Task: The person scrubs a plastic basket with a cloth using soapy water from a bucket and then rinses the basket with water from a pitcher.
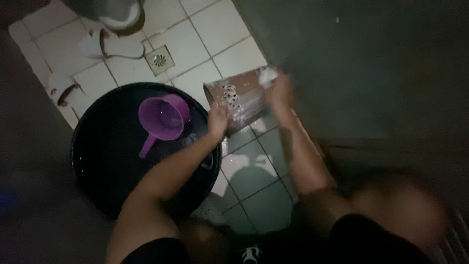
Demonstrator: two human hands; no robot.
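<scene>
- The left hand (217, 122) grips the lower left edge of a brown perforated panel (239, 100), fingers curled around its rim.
- The right hand (279, 93) presses against the panel's upper right part; it is blurred, so I cannot tell whether its fingers close around the edge or lie flat on it.
- The panel is held tilted above the tiled floor (210, 39), just right of a large black tub (102, 161); white suds cling to its face and to its top corner by the right hand.
- A purple dipper (163, 117) floats in the tub, its handle pointing down and to the left, near the left forearm.
- A square floor drain (159, 59) sits in the tiles above the tub.
- White sandals (115, 46) lie at the upper left, one beside the drain and another further left near the tub's rim.
- A dark wall fills the right side of the view, close behind the right hand.
</scene>
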